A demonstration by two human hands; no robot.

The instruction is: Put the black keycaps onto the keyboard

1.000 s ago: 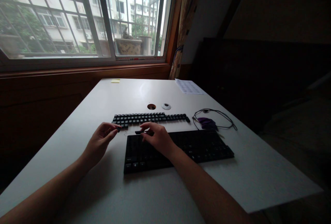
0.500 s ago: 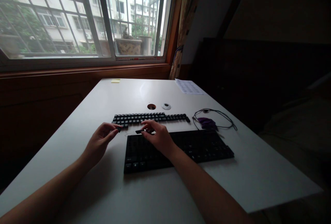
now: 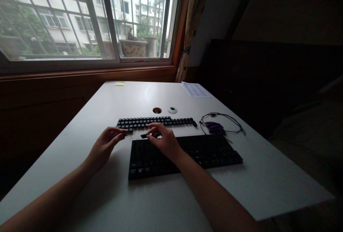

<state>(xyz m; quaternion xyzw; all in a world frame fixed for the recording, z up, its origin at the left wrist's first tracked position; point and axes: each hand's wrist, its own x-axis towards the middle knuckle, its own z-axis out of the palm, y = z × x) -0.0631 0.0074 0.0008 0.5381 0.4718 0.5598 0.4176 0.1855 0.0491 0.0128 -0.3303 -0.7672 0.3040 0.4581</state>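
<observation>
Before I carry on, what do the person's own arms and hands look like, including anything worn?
The bare left hand and bare right hand show no glove or ring. The bare left forearm and bare right forearm taper toward the hands, without sleeve, watch or visible marking.

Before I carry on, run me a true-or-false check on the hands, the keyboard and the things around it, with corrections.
1. Loose keycaps stand in rows beyond the keyboard. True.
2. Both hands rest flat on the keyboard. False: the left hand pinches a small dark piece off its left end, and the right hand holds a dark object.
3. Nothing purple is in view. False: a purple thing lies beyond the keyboard's right part.
4. A yellow note lies near the table's far edge. True.
</observation>
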